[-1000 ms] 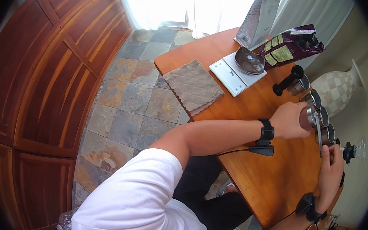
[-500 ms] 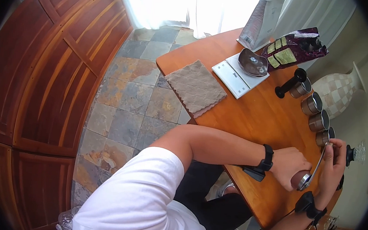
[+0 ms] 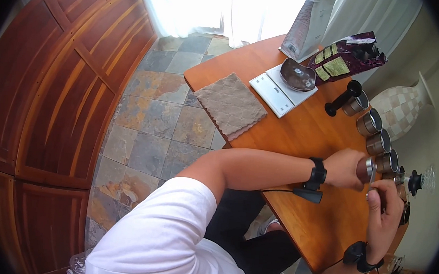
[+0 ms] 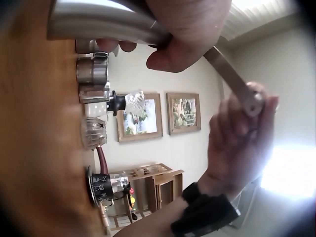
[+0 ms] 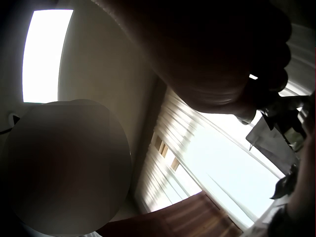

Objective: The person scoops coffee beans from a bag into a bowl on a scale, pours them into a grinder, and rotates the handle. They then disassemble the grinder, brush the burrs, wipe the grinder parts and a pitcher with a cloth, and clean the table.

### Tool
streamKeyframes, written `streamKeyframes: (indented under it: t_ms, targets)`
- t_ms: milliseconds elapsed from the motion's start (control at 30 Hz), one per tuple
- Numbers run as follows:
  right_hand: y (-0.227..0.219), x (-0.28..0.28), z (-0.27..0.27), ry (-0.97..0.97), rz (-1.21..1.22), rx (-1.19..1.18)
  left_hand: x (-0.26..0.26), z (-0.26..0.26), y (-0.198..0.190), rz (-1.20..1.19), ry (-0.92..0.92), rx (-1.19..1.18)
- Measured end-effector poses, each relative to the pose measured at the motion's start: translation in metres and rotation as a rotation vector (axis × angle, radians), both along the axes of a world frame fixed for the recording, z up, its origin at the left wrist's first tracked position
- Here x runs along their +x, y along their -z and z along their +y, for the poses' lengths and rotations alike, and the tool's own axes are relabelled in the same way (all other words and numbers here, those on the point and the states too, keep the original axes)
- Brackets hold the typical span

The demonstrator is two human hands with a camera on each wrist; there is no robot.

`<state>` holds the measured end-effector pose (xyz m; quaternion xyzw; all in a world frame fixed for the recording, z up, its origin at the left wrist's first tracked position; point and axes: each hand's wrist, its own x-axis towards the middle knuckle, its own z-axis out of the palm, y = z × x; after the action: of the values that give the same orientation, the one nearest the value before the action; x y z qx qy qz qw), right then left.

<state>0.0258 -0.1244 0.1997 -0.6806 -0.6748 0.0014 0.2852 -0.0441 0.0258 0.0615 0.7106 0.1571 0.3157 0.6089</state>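
A hand coffee grinder [image 3: 365,170] with a brown body and silver top is held in my left hand [image 3: 341,168], tilted above the wooden table. Its metal body [image 4: 98,22] fills the upper left of the left wrist view. From the top a flat crank arm [image 4: 229,76] reaches out to my right hand [image 3: 387,204], whose fingers hold its end. The right hand's curled fingers also show in the left wrist view. In the right wrist view, that hand is dark and close.
Several metal cups [image 3: 378,142] line the table's wall side, beside a black dumbbell-shaped tool [image 3: 343,98]. A white scale [image 3: 272,96] carries a brown dish [image 3: 298,75], near a purple bag [image 3: 335,63]. A grey cloth [image 3: 231,106] overlaps the table edge. A moka pot [image 4: 102,186] stands farther along.
The grinder in my left hand has swung toward the near table edge, then back toward the cups. The right hand, on the crank, has shifted slightly left and nearer; the crank angle differs.
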Motion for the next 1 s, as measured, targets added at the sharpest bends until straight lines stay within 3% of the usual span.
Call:
streamKeyframes:
  t_ms: [33,100,167,233,267,333,367,500,533,567,600,667,767,833,933,1000]
  targets:
    - [0.004,-0.003,0.001,-0.071,0.043,0.031,0.008,-0.008,0.012,-0.048,0.002,0.22]
    - [0.004,0.001,0.001,-0.15,0.112,0.013,-0.001,-0.028,0.005,-0.028,0.108,0.249]
    - [0.009,0.015,0.008,-0.088,0.137,0.023,-0.009,-0.035,-0.003,-0.011,0.208,0.269]
    - [0.021,0.033,0.024,-0.012,0.223,0.107,-0.011,-0.036,-0.006,-0.023,0.258,0.549]
    - [0.031,0.051,0.034,-0.009,0.219,0.107,-0.01,-0.035,-0.007,-0.028,0.26,0.549]
    - [0.045,0.09,0.05,0.099,0.395,0.086,-0.007,-0.03,-0.007,-0.107,0.151,0.399]
    - [0.044,0.102,0.05,0.195,0.313,0.006,-0.006,-0.022,-0.01,-0.155,0.115,0.319]
    - [0.049,0.122,0.04,0.19,0.327,0.006,-0.005,-0.005,-0.013,-0.197,0.01,0.142]
    - [0.04,0.119,0.034,0.243,0.187,-0.07,-0.008,-0.003,-0.017,-0.196,0.012,0.141]
    - [0.032,0.115,0.027,0.297,0.047,-0.145,-0.015,0.0,-0.026,-0.143,0.011,-0.025]
    - [0.026,0.109,0.02,0.3,0.048,-0.145,-0.018,0.003,-0.031,-0.091,0.01,-0.19]
    - [0.013,0.087,0.006,0.201,0.111,-0.128,-0.01,0.009,-0.023,-0.146,-0.056,-0.091]
    - [-0.006,0.041,-0.011,0.072,0.168,-0.163,-0.012,0.007,-0.024,-0.035,-0.075,-0.24]
    - [-0.009,0.018,-0.015,-0.025,0.157,-0.131,-0.002,0.003,-0.007,-0.067,-0.071,0.138]
    - [-0.004,0.01,-0.011,-0.157,0.118,-0.057,0.002,-0.014,0.001,-0.017,0.046,0.283]
    - [-0.001,0.011,-0.003,-0.172,0.267,-0.064,-0.002,-0.019,0.001,0.064,0.089,0.372]
